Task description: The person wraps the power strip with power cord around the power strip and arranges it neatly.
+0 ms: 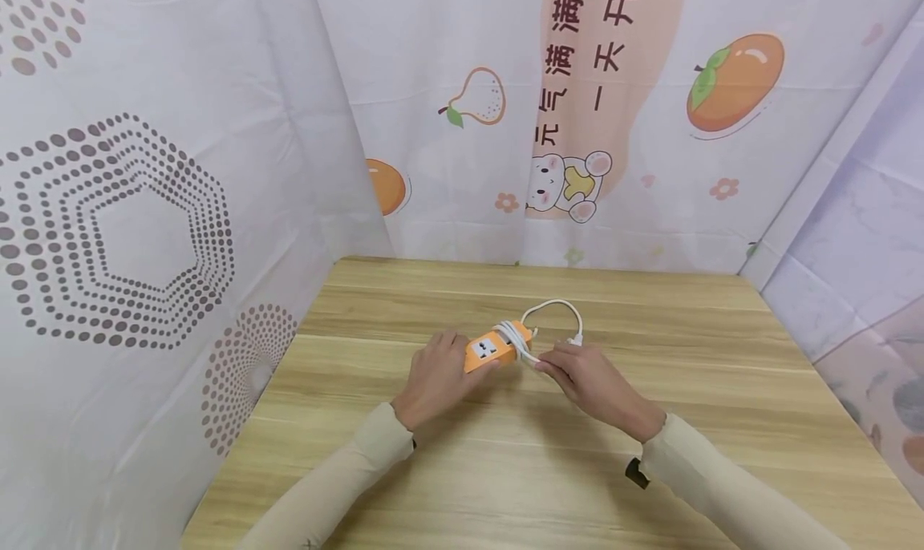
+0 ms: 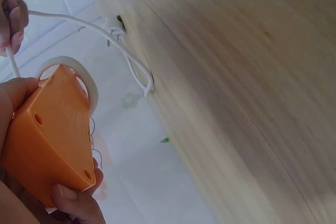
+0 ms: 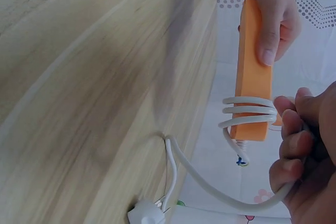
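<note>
An orange power strip (image 1: 498, 358) with a white socket face is gripped at its near-left end by my left hand (image 1: 435, 378). Its plain orange underside (image 2: 60, 124) shows in the left wrist view, thumb and fingers around it. White cord coils (image 3: 249, 110) wrap several times around the strip's other end. My right hand (image 1: 595, 382) holds a length of that cord in curled fingers, close beside the coils. From this hand the white cord (image 3: 210, 186) loops down towards a white plug (image 3: 146, 213) lying on the wooden table.
The wood-grain table (image 1: 462, 462) stretches beneath both arms. A printed white curtain (image 1: 447, 173) hangs behind its far edge, and another patterned curtain (image 1: 144, 390) runs along the left side. A small dark item (image 1: 637, 474) sits at the right cuff.
</note>
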`<action>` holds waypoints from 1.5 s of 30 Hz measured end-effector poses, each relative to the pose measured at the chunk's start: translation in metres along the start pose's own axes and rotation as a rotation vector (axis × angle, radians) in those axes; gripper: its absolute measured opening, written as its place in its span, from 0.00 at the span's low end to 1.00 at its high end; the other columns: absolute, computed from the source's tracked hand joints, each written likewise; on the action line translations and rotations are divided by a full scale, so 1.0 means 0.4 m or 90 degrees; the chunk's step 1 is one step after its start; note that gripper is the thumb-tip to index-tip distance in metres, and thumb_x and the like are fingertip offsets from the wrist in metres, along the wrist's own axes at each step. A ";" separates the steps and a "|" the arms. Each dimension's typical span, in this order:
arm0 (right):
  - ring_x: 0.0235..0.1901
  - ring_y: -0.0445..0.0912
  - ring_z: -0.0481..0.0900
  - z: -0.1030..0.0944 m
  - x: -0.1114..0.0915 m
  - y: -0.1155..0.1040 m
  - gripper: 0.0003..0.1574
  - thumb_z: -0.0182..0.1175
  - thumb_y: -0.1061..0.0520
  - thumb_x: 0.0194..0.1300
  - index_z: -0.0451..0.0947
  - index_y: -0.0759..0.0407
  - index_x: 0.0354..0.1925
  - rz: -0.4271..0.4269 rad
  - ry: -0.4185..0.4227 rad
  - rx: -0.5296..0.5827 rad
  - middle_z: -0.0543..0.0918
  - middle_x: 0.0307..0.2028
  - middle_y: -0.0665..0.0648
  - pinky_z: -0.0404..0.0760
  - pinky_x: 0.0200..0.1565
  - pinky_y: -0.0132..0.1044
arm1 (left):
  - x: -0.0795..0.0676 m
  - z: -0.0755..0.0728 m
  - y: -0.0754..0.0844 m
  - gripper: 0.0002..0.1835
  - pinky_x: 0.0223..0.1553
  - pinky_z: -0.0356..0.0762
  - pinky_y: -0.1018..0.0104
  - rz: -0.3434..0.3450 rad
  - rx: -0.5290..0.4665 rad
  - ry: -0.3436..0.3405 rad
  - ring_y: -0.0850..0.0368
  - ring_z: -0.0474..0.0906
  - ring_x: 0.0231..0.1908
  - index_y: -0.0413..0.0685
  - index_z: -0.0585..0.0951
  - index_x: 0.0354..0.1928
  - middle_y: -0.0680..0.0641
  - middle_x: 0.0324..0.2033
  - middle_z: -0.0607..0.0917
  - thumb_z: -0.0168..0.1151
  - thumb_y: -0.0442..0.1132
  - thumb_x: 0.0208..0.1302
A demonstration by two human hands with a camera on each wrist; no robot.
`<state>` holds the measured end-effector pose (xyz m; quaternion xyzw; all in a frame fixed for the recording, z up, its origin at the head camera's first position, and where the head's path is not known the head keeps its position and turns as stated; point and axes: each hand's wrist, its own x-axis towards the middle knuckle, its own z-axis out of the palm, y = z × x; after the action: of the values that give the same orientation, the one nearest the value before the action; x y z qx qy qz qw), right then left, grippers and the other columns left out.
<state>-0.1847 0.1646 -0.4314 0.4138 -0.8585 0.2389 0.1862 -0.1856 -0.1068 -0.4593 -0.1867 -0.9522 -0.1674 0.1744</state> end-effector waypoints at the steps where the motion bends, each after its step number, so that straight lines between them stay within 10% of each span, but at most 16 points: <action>1: 0.23 0.32 0.63 0.001 -0.002 0.001 0.02 0.68 0.62 0.67 0.86 0.56 0.36 0.000 -0.002 0.003 0.74 0.25 0.44 0.70 0.26 0.28 | 0.000 -0.001 0.000 0.32 0.19 0.65 0.67 -0.004 -0.008 -0.003 0.59 0.68 0.26 0.43 0.82 0.38 0.53 0.29 0.72 0.63 0.69 0.65; 45: 0.24 0.32 0.69 0.028 -0.040 -0.001 0.07 0.61 0.62 0.75 0.83 0.50 0.39 0.050 -0.077 0.132 0.76 0.25 0.38 0.74 0.28 0.30 | 0.007 -0.017 0.002 0.33 0.30 0.72 0.63 -0.122 -0.298 -0.110 0.60 0.74 0.31 0.44 0.85 0.49 0.54 0.38 0.80 0.59 0.70 0.68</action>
<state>-0.1764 0.1679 -0.4488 0.4103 -0.8545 0.3079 0.0812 -0.1858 -0.1078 -0.4519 -0.1441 -0.9122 -0.3826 0.0281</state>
